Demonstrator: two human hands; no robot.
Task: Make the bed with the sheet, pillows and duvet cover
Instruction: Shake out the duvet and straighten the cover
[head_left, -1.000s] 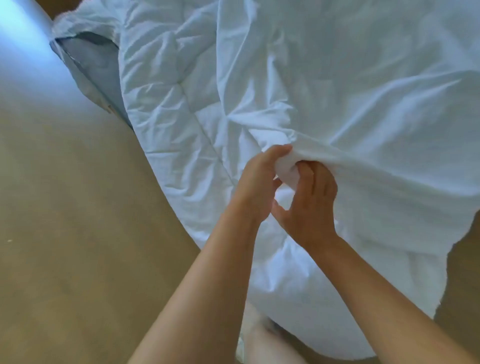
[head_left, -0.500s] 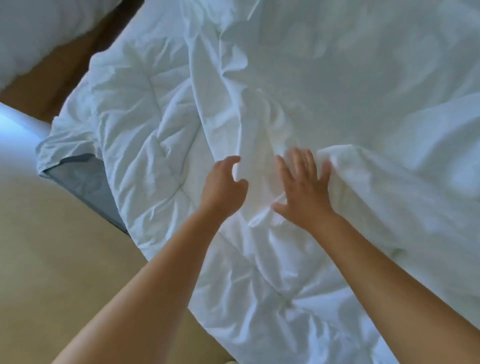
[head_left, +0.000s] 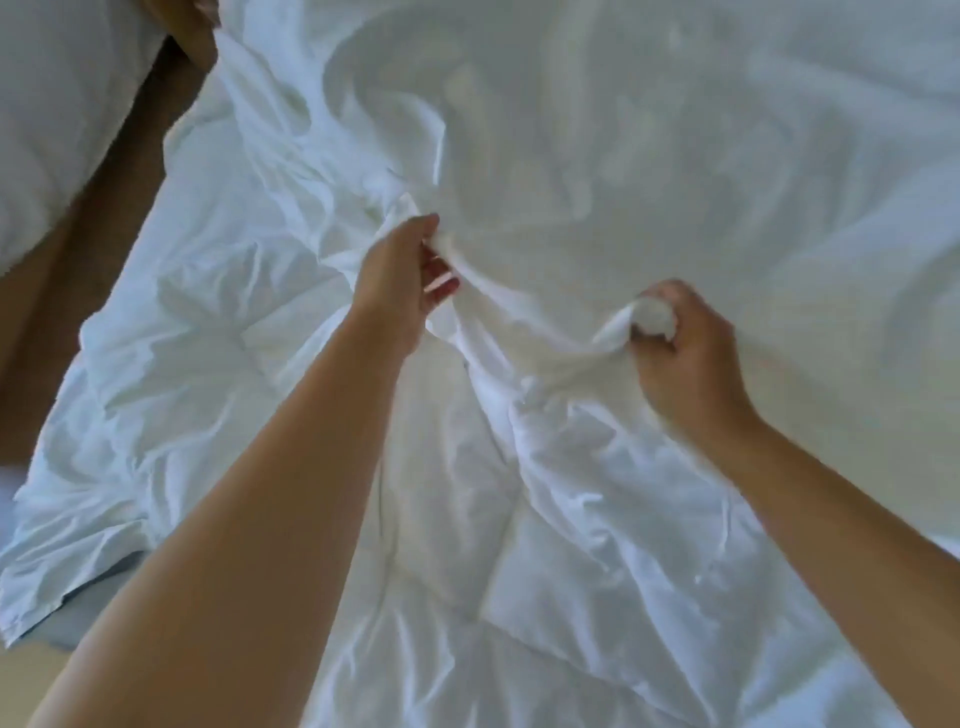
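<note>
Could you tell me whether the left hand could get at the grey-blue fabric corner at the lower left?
Probably yes, once freed: the left hand grips the crumpled white duvet cover, but nothing blocks the grey-blue fabric corner.

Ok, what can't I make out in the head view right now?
Head view, left hand: fingertips partly buried in a fold of the white bedding.
Right hand: palm side hidden by the hand itself.
Duvet or cover in the hands: all white, cannot tell.
White shape, top left: cut by the frame edge; pillow or not, unclear.
Upper bedding: blurred.
</note>
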